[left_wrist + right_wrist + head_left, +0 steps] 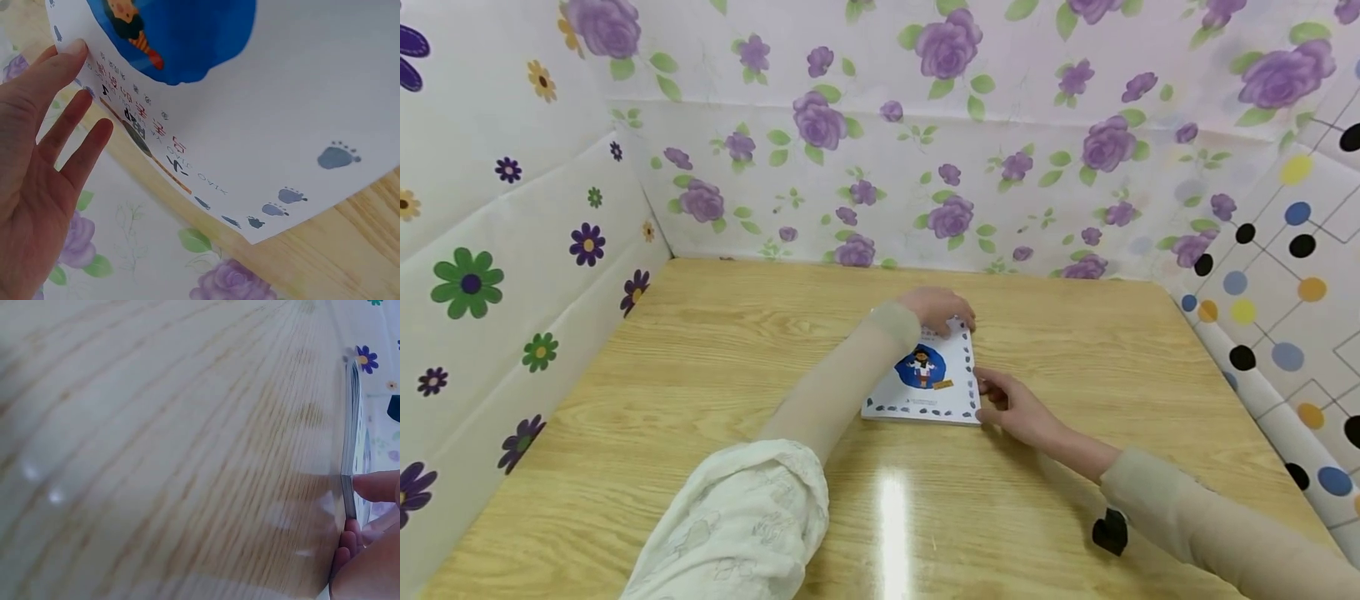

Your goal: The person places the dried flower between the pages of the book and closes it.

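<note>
A thin white picture book point(922, 372) lies on the wooden table, its cover showing a cartoon figure on a blue patch and a border of small footprints. My left hand point(937, 309) reaches over the book's far edge and pinches it near the far right corner. In the left wrist view the thumb of that hand point(28, 150) presses on the cover's edge, and two fingers spread beside it. At the near right corner my right hand point(1017, 407) grips the side edge, thumb point(377, 486) on top and the other fingers curled against the side.
The wooden table point(1075, 333) runs back to a wall cloth point(895, 183) with purple roses. Flowered cloth point(542, 275) borders the left side, dotted cloth point(1285, 317) the right. A small black device point(1110, 532) sits at my right wrist.
</note>
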Motion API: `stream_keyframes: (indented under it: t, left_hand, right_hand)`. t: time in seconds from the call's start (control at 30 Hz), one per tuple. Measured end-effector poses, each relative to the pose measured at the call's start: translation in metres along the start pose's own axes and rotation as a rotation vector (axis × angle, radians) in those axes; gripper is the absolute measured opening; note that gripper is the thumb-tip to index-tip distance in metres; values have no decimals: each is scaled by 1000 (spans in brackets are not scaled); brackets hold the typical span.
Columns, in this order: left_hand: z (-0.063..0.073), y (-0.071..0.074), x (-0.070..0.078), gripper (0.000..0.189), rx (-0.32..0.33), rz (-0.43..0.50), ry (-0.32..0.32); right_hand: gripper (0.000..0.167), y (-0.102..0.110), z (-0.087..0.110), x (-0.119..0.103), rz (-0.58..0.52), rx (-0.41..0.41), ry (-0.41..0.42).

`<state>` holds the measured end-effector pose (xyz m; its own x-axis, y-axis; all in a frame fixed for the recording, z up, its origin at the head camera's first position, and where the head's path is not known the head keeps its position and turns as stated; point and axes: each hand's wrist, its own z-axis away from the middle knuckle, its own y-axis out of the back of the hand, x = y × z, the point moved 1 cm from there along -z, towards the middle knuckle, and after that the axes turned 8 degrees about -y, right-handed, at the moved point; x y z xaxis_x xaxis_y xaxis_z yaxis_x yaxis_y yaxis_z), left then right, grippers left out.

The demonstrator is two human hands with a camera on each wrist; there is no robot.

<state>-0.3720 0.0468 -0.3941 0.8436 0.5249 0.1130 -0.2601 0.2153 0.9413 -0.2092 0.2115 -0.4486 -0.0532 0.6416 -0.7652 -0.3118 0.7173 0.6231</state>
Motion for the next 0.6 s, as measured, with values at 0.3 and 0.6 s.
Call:
stream_keyframes:
  t: [0.3, 0.6]
  left_hand:
    - [-1, -6, -4, 55, -57, 94, 64]
    - [-2, -13, -8, 60, -8, 185, 102]
  right_hand:
    - [64, -1, -3, 1, 58, -11, 11]
    - [66, 2, -2, 2, 52, -24, 7]
